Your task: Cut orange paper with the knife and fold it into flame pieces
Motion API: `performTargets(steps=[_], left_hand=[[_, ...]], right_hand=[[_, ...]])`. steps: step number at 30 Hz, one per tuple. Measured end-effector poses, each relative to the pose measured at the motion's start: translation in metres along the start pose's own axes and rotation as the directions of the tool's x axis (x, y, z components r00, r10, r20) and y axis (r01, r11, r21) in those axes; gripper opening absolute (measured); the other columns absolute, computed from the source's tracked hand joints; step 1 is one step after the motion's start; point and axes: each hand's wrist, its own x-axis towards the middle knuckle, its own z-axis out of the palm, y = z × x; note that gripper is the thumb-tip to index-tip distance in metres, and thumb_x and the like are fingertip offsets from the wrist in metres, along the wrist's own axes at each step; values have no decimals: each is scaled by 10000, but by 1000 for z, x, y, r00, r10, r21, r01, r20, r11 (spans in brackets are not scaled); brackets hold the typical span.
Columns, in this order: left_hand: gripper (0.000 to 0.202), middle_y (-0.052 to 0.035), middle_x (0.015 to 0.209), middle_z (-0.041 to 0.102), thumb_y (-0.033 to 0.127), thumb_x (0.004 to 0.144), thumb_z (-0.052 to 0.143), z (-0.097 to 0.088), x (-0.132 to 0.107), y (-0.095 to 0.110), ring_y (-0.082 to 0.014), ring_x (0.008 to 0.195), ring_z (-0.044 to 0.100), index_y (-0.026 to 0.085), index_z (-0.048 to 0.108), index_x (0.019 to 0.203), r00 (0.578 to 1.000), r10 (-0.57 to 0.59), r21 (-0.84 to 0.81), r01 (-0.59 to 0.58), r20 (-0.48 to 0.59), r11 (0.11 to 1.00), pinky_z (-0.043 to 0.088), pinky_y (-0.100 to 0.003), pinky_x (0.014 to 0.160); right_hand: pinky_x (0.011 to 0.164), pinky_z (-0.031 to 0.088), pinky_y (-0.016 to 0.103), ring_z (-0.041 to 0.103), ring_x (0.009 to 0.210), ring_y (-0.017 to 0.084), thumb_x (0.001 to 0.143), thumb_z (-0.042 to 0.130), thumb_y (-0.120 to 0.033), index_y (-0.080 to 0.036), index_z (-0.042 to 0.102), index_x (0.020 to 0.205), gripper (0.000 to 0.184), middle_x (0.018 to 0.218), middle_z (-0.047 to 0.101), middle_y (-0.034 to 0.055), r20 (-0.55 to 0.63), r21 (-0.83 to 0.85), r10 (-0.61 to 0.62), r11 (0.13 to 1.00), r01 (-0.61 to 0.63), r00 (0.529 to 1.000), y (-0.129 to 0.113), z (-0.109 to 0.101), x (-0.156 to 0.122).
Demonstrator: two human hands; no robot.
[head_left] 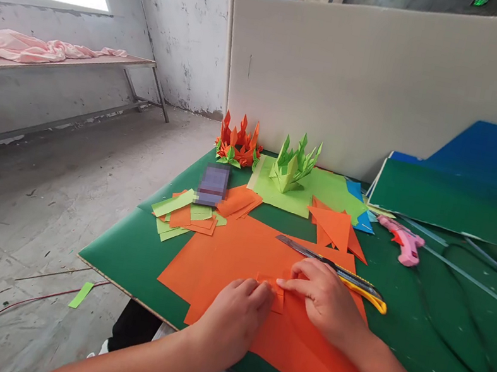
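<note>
A small folded piece of orange paper (276, 302) lies on larger orange sheets (236, 254) at the table's front. My left hand (238, 315) has its fingers curled down on the left side of this small piece. From the right, my right hand (327, 299) pinches at its upper edge, with the index finger reaching toward the left fingertips. Part of the piece is hidden under the fingers. Just beyond my right hand rests a yellow utility knife (362, 287), its blade pointing left.
Orange and green paper strips (175, 205) lie left, beside a blurred dark box (213, 185). Behind stand a red-orange paper crown (239, 143) and a green one (292, 171). Folded orange triangles (335, 227) and a pink glue gun (405, 240) with its cable are at right.
</note>
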Motion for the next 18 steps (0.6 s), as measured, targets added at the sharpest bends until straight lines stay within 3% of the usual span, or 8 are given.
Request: performTargets(steps=[6,12,18], left_hand=[[406,-118,1182,603,62,831,506,5,1,-1,-208,860,557,100,551,1233,1000,19,-10,-20,-11,1000,486,-331,701],[392,-102,1193,593,63,832,501,8,2,-1,-205,880,559,135,543,1215,1000,-4,-21,4,-19,1000,478,-328,729],[457,-80,1080,626,62,862,484,8,3,-2,-211,902,580,133,468,1313,999,-12,-79,10,-34,997,484,-340,726]], right_hand=[[671,481,351,575,759,207,777,391,17,-200,632,650,348,733,613,48,-108,62,93,994,-87,990,8,-2,-3],[867,508,389,602,972,217,894,448,-54,-225,664,1013,300,998,676,55,-100,115,58,992,-46,993,6,3,-2],[858,508,386,601,965,219,915,523,-119,-236,669,977,198,987,662,52,-35,160,119,981,-112,992,2,8,2]])
